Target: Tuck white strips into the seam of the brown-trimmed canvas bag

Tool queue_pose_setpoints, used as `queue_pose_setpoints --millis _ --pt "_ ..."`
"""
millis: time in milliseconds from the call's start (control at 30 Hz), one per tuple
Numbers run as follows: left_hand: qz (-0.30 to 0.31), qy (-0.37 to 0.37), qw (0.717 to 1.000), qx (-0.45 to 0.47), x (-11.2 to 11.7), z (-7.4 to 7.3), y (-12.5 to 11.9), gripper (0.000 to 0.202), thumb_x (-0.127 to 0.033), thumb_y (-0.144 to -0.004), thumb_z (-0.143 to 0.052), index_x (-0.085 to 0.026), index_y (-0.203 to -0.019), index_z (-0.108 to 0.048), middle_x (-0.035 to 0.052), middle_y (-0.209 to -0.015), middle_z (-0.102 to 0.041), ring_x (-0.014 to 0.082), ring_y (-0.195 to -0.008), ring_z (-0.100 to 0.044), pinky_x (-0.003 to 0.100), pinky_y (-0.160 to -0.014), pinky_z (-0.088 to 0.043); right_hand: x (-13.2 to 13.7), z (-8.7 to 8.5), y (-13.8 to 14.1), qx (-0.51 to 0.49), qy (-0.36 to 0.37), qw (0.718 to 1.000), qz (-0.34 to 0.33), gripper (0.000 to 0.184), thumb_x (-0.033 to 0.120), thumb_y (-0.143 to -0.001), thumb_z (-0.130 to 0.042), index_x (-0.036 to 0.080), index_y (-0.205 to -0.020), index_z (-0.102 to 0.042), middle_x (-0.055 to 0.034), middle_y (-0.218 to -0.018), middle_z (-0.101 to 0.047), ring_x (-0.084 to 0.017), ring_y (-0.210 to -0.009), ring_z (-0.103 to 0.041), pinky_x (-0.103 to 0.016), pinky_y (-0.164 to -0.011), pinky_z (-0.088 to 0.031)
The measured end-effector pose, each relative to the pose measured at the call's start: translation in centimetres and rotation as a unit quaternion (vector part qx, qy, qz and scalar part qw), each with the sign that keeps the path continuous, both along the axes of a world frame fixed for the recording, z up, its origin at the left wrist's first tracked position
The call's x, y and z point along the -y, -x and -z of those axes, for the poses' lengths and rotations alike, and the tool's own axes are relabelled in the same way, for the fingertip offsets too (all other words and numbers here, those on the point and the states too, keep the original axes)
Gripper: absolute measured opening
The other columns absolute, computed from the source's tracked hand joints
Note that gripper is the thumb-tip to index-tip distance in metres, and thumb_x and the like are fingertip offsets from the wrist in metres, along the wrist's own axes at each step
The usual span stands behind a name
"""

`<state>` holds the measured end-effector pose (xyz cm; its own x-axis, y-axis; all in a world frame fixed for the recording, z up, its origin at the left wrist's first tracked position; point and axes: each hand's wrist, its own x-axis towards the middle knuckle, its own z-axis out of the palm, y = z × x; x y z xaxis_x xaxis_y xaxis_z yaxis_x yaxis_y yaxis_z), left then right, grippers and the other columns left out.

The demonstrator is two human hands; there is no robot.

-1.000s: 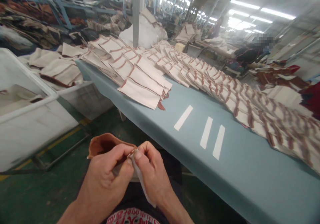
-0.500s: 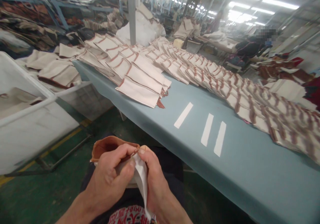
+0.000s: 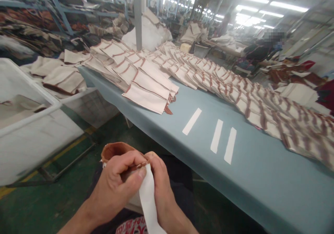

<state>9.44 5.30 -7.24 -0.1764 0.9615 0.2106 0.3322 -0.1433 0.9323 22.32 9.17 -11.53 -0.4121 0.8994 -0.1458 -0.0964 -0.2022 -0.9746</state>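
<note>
Over my lap, both hands meet at the edge of a brown-and-cream fabric piece point(image 3: 114, 150), whose brown side curves up in an open loop behind my left hand. My left hand point(image 3: 114, 185) is closed on its brown edge, thumb on top. Pressed against that edge, the fingers of my right hand point(image 3: 160, 182) are closed too, their tips partly hidden. A white strip point(image 3: 148, 194) hangs down from the pinched edge between my two hands.
On the blue-covered table point(image 3: 198, 164) lie three white strips point(image 3: 217, 136). Overlapping cream pieces with brown edging point(image 3: 147, 96) fill its far side. White bins point(image 3: 39, 140) with fabric stand at the left. A person point(image 3: 257, 51) sits in the background at the right.
The white strip has turned to show its flat face and hangs straighter between my hands. My fingertips have shifted slightly along the edge, and the fabric loop has moved a little right.
</note>
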Motion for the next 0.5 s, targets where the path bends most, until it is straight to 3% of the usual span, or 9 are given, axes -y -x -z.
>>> queue_pose_setpoints --millis 133,300,500 --pt "0.039 0.043 0.997 0.046 0.0 -0.5 1.8 0.032 -0.035 -0.099 -0.066 -0.020 -0.071 -0.063 -0.0053 -0.067 -0.054 0.0113 -0.059 -0.048 0.020 -0.053 -0.037 -1.5 -1.7 -1.5 -0.018 -0.048 0.999 0.017 0.037 0.051 -0.109 -0.054 0.024 -0.086 -0.062 -0.0016 -0.085 -0.066 -0.021 -0.084 -0.063 -0.033 -0.079 -0.053" --pt "0.116 0.105 0.985 0.077 0.1 -1.1 3.3 0.031 -0.042 -0.100 -0.069 -0.019 -0.080 -0.072 -0.0037 -0.070 -0.059 0.0118 -0.062 -0.048 0.020 -0.055 -0.035 -3.0 -3.5 -2.8 0.006 -0.209 0.978 0.025 0.014 0.033 -0.098 -0.074 0.023 -0.108 -0.073 -0.0029 -0.100 -0.077 -0.020 -0.093 -0.073 -0.031 -0.087 -0.058" --pt "0.150 0.121 0.970 0.145 0.6 -1.6 3.4 0.034 -0.044 -0.096 -0.075 -0.017 -0.076 -0.070 -0.0034 -0.074 -0.058 0.0102 -0.062 -0.047 0.018 -0.055 -0.037 -3.8 -5.5 -3.9 0.034 -0.381 0.923 -0.050 0.011 0.020 -0.099 -0.070 0.021 -0.108 -0.075 -0.0031 -0.099 -0.082 -0.017 -0.089 -0.076 -0.028 -0.083 -0.059"
